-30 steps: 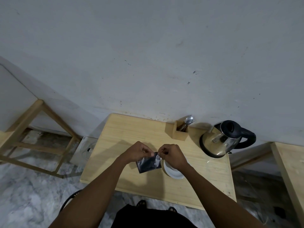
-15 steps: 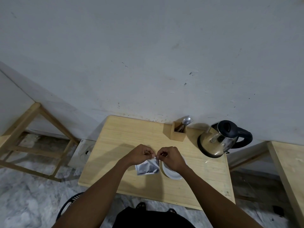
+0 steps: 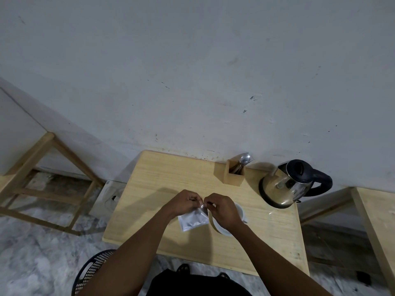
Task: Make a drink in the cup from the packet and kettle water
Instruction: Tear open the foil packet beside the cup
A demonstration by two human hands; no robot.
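A small silvery packet (image 3: 193, 219) hangs above the wooden table (image 3: 162, 180). My left hand (image 3: 185, 202) and my right hand (image 3: 222, 210) both pinch its top edge, fingertips nearly touching. A white cup (image 3: 222, 228) sits on the table under my right hand, mostly hidden by it. The steel kettle (image 3: 286, 184) with a black lid and handle stands at the table's back right, well apart from both hands.
A wooden holder (image 3: 233, 175) with a spoon and fork stands at the back by the wall, left of the kettle. A black mesh basket (image 3: 92, 272) is on the floor at front left. Wooden frames flank the table on both sides.
The packet has turned from dark-looking to silvery and now hangs lower and flatter from the same two-hand pinch. Both hands stay on its top edge.
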